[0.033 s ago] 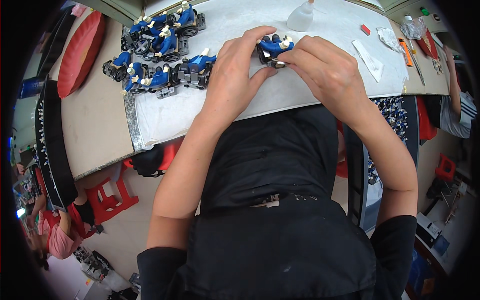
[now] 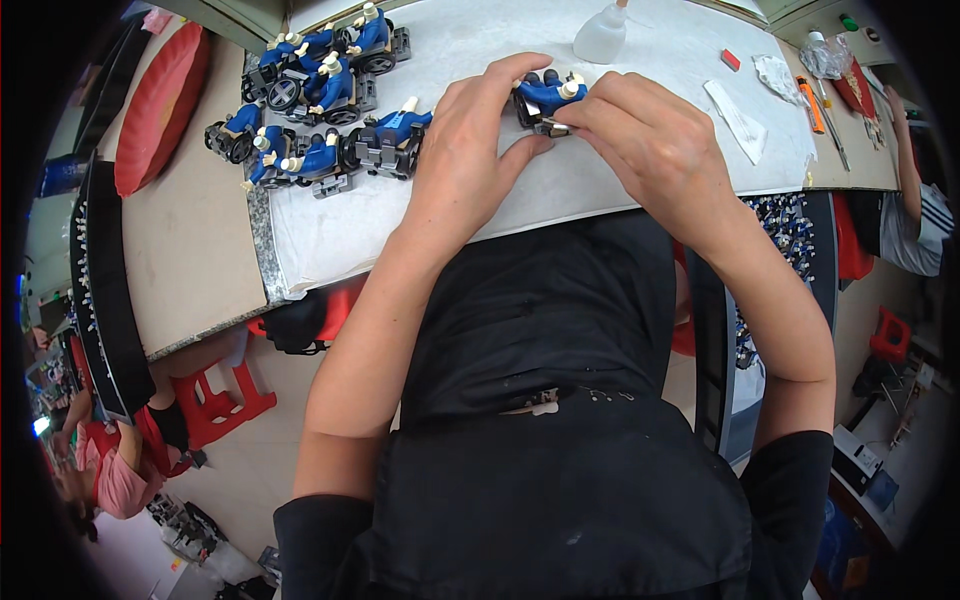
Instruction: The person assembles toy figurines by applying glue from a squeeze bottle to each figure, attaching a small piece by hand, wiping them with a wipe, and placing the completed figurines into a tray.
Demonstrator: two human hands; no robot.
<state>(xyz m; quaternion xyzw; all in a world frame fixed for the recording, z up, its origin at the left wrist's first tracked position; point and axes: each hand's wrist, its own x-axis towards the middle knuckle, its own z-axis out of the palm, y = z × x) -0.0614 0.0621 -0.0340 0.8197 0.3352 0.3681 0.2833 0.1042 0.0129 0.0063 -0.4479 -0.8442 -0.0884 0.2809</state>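
A small toy figure (image 2: 550, 92) in blue with cream head and hands sits on a black and grey base, low over the white-covered table. My left hand (image 2: 468, 150) curves around its left side, index finger behind it and thumb in front, steadying it. My right hand (image 2: 655, 140) is closed in a pinch at the figure's right front, holding a thin light-coloured piece (image 2: 561, 124) against the grey part of the base. Its far end is hidden by my fingers. Left of my left hand stand several similar blue figures on black-wheeled vehicles (image 2: 390, 145).
A translucent squeeze bottle (image 2: 601, 36) stands behind the figure. To the right lie a red block (image 2: 731, 60), a white strip (image 2: 738, 120) and an orange-handled tool (image 2: 811, 105). A red tray (image 2: 163, 110) is at far left. A crate of small figures (image 2: 785, 235) sits below the table's right.
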